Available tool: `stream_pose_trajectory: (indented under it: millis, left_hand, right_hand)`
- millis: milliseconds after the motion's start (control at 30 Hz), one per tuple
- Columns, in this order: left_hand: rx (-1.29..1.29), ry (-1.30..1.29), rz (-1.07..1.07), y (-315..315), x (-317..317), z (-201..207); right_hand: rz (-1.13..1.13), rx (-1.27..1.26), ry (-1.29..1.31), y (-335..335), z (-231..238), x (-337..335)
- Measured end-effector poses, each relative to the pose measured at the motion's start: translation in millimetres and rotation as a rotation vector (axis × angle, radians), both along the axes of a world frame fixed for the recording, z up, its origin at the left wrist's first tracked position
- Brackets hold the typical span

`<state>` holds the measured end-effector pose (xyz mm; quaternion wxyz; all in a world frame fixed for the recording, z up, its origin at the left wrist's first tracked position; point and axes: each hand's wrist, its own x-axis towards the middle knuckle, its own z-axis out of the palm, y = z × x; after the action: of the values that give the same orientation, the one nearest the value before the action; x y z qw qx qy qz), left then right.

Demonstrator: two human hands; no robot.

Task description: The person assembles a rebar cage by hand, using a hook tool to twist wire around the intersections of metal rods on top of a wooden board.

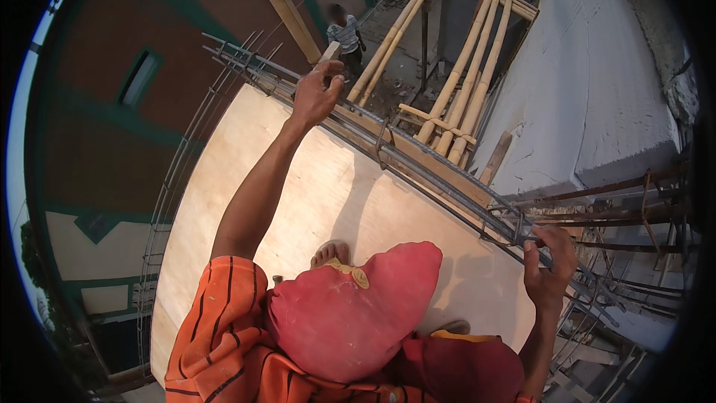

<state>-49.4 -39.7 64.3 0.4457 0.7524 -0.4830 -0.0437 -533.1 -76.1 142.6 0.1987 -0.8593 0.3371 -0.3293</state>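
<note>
My left hand (319, 93) is raised over the far edge of a pale plywood sheet (246, 172), its fingers curled. A short, light piece of wood (330, 51) sticks up past the fingers and appears to be gripped in them. Below this hand runs a bundle of steel reinforcing bars (358, 128) with wire or bar ties, along the plywood's edge. At the right end of that bundle is my right hand (550, 263), thumb and forefinger apart and bent, close to the bars; nothing shows between them.
Below, bamboo poles (477, 67) are lashed into a frame, and another bamboo pole (287, 15) rises beyond my left hand. A person (344, 33) stands down on the ground. A grey plastered wall (582, 82) is at right, more rebar (168, 201) at left. My bare foot (330, 252) rests on the plywood.
</note>
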Motion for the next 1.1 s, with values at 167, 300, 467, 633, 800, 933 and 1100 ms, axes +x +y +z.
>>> stream_pose_trajectory:
  millis: [167,300,467,633,800,933,1100]
  left_hand:
    - [0.127,-0.382,-0.031,8,-15,-8]
    - [0.084,-0.23,-0.019,15,-14,-8]
    - [0.022,-0.274,-0.05,15,-13,-15]
    - [-0.01,-0.27,-0.063,18,-13,-18]
    - [-0.045,-0.266,-0.082,19,-14,-20]
    - [-0.019,-0.318,-0.098,19,-9,-22]
    - [-0.406,-0.153,0.042,43,7,-29]
  right_hand:
    - [0.188,-0.062,0.028,-11,27,50]
    - [0.239,-0.021,0.056,-14,38,91]
    - [0.349,-0.012,0.134,-18,39,130]
    - [0.375,0.153,0.181,-17,28,156]
    - [0.352,0.296,0.356,-25,13,176]
    - [0.303,0.305,0.432,-32,-4,189]
    - [0.351,0.303,0.512,-37,-11,194]
